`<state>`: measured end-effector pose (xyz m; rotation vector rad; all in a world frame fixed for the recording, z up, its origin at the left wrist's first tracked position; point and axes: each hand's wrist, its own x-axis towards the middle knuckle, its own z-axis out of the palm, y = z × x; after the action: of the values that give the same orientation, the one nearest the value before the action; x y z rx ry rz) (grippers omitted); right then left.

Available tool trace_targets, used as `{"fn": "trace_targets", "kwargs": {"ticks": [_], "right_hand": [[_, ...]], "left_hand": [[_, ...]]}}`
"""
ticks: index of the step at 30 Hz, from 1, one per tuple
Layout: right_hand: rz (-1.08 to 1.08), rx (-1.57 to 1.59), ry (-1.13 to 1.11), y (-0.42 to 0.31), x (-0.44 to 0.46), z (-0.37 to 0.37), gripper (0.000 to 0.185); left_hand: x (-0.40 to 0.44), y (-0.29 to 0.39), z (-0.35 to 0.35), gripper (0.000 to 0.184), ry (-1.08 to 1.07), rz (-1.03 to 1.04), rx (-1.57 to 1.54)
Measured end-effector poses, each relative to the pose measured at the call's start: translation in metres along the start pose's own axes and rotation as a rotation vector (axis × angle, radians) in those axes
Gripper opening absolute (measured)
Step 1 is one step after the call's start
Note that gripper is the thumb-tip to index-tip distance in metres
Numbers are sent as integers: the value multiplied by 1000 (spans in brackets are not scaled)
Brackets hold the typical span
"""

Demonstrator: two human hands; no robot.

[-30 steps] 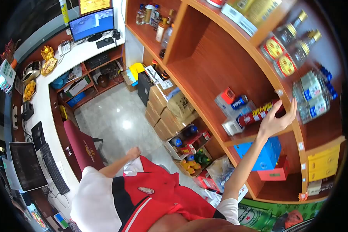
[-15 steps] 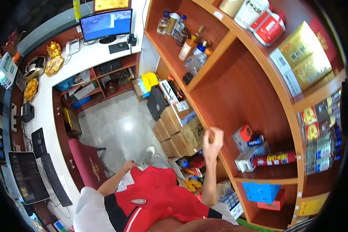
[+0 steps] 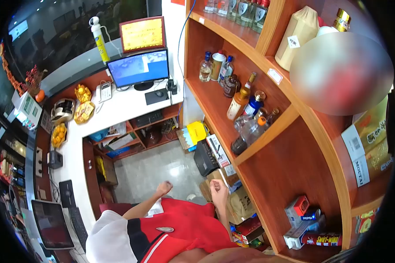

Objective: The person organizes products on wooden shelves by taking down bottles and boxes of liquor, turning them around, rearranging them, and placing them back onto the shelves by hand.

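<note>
My left hand [image 3: 164, 188] hangs in front of my red shirt over the grey floor, its fingers curled closed with nothing visible in them. To the right, my right hand [image 3: 219, 191] is raised with fingers bent inward, also with nothing visible in it. Below and behind the right hand are cardboard boxes [image 3: 203, 191] and a tan cloth bag [image 3: 241, 205]. The wooden shelving [image 3: 289, 171] rises just right of that hand, apart from it.
A white counter [image 3: 131, 97] on the left and at the back carries a monitor [image 3: 138, 70], a telephone [image 3: 104, 91] and a tablet-like screen [image 3: 52, 223]. Liquor bottles [image 3: 239, 103] stand on the shelves. A black case [image 3: 205, 158] sits on the floor. A burgundy chair [image 3: 112, 207] is beside me.
The view has tilted up and shifted, showing more of the back counter and upper shelves. My right hand has come lower, away from the shelf edge. My left hand has lifted off my shirt.
</note>
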<state>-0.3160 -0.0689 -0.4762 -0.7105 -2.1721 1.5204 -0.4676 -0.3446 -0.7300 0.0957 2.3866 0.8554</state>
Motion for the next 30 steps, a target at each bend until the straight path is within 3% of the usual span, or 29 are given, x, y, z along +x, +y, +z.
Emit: {"fn": "trace_targets", "kwargs": {"ticks": [7, 8, 9, 10, 12, 15, 17, 19, 23, 27, 29, 30], "right_hand": [[20, -130, 195, -2, 35, -9, 12], [47, -152, 220, -2, 37, -10, 14], [73, -170, 248, -1, 40, -8, 15], [85, -181, 293, 2, 42, -3, 15], [116, -187, 373, 7, 46, 12, 16], [183, -199, 507, -6, 55, 50, 17], [212, -49, 549, -5, 65, 80, 17], [177, -110, 596, -33, 77, 108, 17], [188, -23, 518, -43, 87, 150, 14], [229, -45, 632, -63, 82, 165, 16], [260, -50, 693, -66, 72, 172, 16], [261, -104, 710, -72, 68, 173, 16]], "left_hand": [[21, 345, -205, 24, 399, 866, -522], [2, 395, -252, 22, 410, 967, -482], [2, 429, -282, 17, 344, 952, -552], [-3, 466, -313, 14, 445, 1173, -565], [4, 524, -360, 14, 361, 1264, -705], [31, 594, -406, 10, 497, 1523, -681], [29, 623, -429, 10, 532, 1515, -633], [45, 648, -447, 9, 634, 1629, -568], [76, 677, -448, 12, 761, 1794, -566], [62, 632, -416, 7, 709, 1840, -792], [64, 594, -389, 10, 584, 2138, -759], [66, 574, -365, 13, 449, 2173, -750]]}}
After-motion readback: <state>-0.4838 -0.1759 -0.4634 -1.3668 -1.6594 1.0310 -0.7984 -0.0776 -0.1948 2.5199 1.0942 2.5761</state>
